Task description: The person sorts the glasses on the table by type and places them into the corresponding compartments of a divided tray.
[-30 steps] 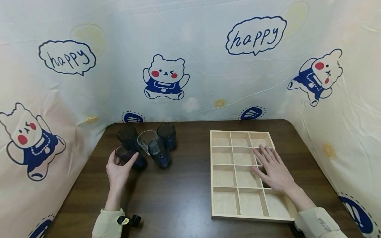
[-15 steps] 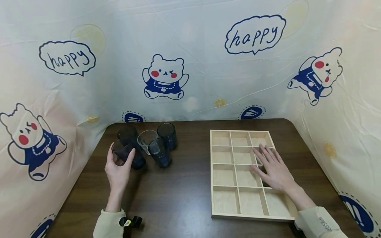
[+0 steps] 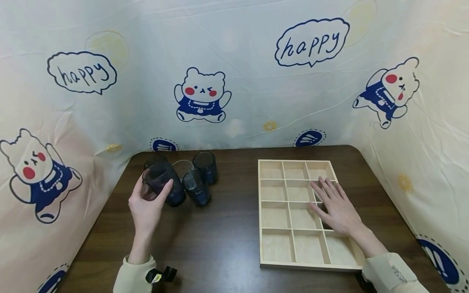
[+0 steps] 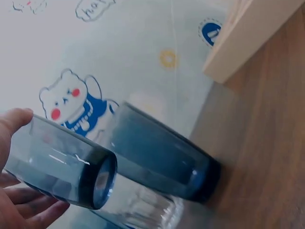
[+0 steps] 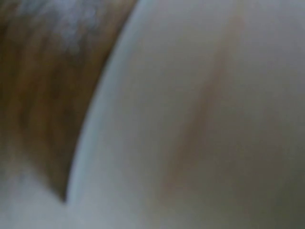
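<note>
My left hand (image 3: 147, 209) grips a dark blue glass tumbler (image 3: 165, 184) between thumb and fingers, near its rim. In the left wrist view that tumbler (image 4: 66, 162) hangs tilted, its base off the wooden surface. Beside it stand other blue tumblers (image 3: 196, 188) and a clear glass (image 3: 183, 166), partly hidden behind the held one. My right hand (image 3: 338, 209) rests with fingers spread on the right side of a pale wooden compartment box (image 3: 276, 215). Only a blurred pale surface and some brown wood show in the right wrist view.
A dark wooden table (image 3: 227, 240) bears everything. Another blue tumbler (image 3: 206, 167) stands at the back of the group, and one more (image 3: 152, 160) shows behind the held tumbler. A printed cloth (image 3: 249, 89) hangs around the table's back and sides.
My left hand has lifted the tumbler; it first drifted slightly left, then came back right and up, now covering more of the clear glass. My right hand has stayed on the box.
</note>
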A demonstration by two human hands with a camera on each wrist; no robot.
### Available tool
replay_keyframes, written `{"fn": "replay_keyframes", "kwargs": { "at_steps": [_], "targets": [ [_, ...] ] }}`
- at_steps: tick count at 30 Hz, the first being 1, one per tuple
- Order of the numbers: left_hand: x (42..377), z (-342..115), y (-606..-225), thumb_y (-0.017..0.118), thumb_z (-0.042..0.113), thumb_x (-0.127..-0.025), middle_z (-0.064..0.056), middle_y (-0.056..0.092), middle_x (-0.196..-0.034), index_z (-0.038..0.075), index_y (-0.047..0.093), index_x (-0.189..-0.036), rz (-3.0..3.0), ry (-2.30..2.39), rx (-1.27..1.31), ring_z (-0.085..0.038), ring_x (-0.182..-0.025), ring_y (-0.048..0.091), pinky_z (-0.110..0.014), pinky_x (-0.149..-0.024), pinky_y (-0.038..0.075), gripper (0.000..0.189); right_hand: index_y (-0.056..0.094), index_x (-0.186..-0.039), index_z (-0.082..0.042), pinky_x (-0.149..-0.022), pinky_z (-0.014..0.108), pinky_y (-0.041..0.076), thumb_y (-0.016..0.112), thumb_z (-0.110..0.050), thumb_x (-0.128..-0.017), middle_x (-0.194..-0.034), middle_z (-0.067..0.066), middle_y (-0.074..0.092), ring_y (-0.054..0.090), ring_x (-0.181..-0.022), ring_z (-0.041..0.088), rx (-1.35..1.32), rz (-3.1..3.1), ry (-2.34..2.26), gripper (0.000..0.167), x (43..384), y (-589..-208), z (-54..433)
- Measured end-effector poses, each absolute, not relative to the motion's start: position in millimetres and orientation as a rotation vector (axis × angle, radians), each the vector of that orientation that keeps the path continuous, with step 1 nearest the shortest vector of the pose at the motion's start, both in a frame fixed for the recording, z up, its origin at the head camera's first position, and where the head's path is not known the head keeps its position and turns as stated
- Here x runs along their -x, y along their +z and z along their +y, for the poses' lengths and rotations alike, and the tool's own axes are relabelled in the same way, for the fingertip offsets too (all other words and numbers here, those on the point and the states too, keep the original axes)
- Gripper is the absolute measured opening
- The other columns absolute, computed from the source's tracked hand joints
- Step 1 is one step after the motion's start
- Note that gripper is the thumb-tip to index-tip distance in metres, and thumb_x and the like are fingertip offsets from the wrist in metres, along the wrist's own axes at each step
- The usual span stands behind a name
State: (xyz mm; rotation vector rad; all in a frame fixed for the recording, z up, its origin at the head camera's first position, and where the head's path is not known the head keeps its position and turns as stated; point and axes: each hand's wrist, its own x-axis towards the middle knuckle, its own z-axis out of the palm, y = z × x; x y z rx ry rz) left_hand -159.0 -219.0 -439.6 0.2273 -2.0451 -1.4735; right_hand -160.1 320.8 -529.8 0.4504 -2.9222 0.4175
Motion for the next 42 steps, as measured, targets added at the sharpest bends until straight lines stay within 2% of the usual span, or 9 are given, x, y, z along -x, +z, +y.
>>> {"fn": "replay_keyframes", "kwargs": {
  "at_steps": [9,19,22,26,28,38,42],
  "targets": [
    [151.7,-207.1,-419.3,0.091,0.013,-0.091,0.028,0.076,-0.11,0.019,0.069,-0.148,-2.061,-1.573,-0.198,0.006,-0.089,0.076,-0.008,-0.078,0.059,0.061,0.036,-0.173,-0.015,-0.136,0.064,0.017,0.06,-0.05,-0.108,-0.179,0.024,0.031,0.029,-0.166,0.049,-0.442,-2.93,0.419,0.077,159.3,-529.6,321.0],
    [150.7,-179.1,-411.8,0.091,0.009,-0.09,0.019,0.076,-0.118,0.02,0.068,-0.15,-2.113,-1.708,-0.135,0.003,-0.091,0.078,-0.013,-0.08,0.062,0.065,0.036,-0.172,-0.014,-0.137,0.062,0.015,0.059,-0.049,-0.109,-0.179,0.025,0.031,0.029,-0.165,0.049,-0.459,-2.91,0.429,0.076,158.5,-532.3,321.7],
    [152.3,-170.7,-412.0,0.091,0.009,-0.09,0.01,0.08,-0.121,0.021,0.069,-0.149,-2.138,-1.722,-0.081,0.001,-0.091,0.079,-0.015,-0.081,0.063,0.065,0.036,-0.173,-0.014,-0.137,0.062,0.014,0.059,-0.049,-0.109,-0.179,0.025,0.031,0.028,-0.166,0.049,-0.457,-2.912,0.428,0.076,158.1,-533.0,322.2],
    [156.4,-160.1,-414.4,0.092,0.01,-0.09,-0.014,0.08,-0.129,0.02,0.068,-0.148,-2.174,-1.733,-0.023,-0.001,-0.091,0.079,-0.017,-0.082,0.064,0.064,0.036,-0.173,-0.014,-0.138,0.06,0.013,0.059,-0.049,-0.109,-0.179,0.025,0.031,0.029,-0.166,0.049,-0.457,-2.91,0.419,0.076,158.3,-533.5,322.6],
    [159.4,-154.5,-416.4,0.092,0.01,-0.089,-0.019,0.08,-0.129,0.019,0.068,-0.148,-2.178,-1.75,0.005,-0.001,-0.093,0.079,-0.019,-0.083,0.064,0.064,0.036,-0.173,-0.014,-0.138,0.06,0.013,0.058,-0.05,-0.109,-0.179,0.025,0.031,0.029,-0.166,0.049,-0.456,-2.912,0.415,0.076,158.9,-533.9,322.7],
    [170.2,-126.1,-423.8,0.094,0.012,-0.087,-0.018,0.081,-0.128,0.019,0.066,-0.15,-2.206,-1.827,0.133,-0.002,-0.095,0.08,-0.019,-0.083,0.065,0.069,0.034,-0.173,-0.015,-0.136,0.064,0.016,0.057,-0.051,-0.11,-0.181,0.023,0.028,0.026,-0.167,0.048,-0.453,-2.933,0.409,0.077,161.5,-533.3,322.5],
    [173.8,-116.2,-427.1,0.094,0.014,-0.088,-0.018,0.081,-0.127,0.02,0.064,-0.152,-2.24,-1.852,0.136,-0.009,-0.097,0.082,-0.019,-0.084,0.064,0.071,0.034,-0.173,-0.014,-0.137,0.064,0.015,0.057,-0.052,-0.11,-0.181,0.023,0.028,0.025,-0.167,0.048,-0.452,-2.943,0.412,0.077,161.5,-532.1,321.9]
  ]
}}
